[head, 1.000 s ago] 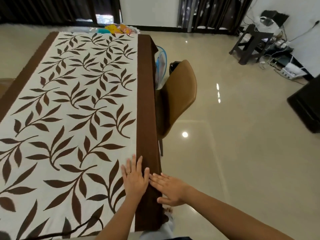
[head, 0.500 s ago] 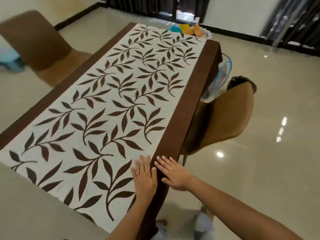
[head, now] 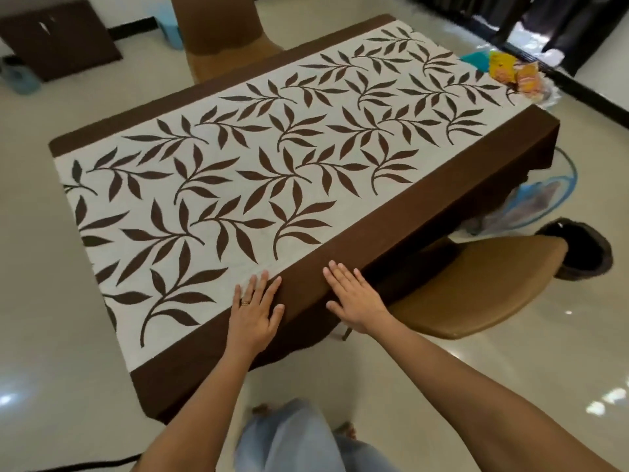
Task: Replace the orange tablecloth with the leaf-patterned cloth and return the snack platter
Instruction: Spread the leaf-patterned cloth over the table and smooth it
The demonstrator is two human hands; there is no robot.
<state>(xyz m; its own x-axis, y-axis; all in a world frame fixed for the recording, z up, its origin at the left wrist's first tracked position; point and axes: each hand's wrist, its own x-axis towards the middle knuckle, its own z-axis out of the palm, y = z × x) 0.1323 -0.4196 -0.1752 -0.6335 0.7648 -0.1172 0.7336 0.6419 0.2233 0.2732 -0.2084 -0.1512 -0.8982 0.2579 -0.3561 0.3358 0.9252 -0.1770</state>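
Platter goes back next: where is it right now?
Upper right of the head view: the platter sits at the far right corner of the leaf cloth, at the table end farthest from the camera.

The leaf-patterned cloth lies spread out, with the left hand and right hand flat on its near edge, apart. The near chair sits right of the hands. The far chair stands beyond the opposite edge, and the snack platter is at the far corner.
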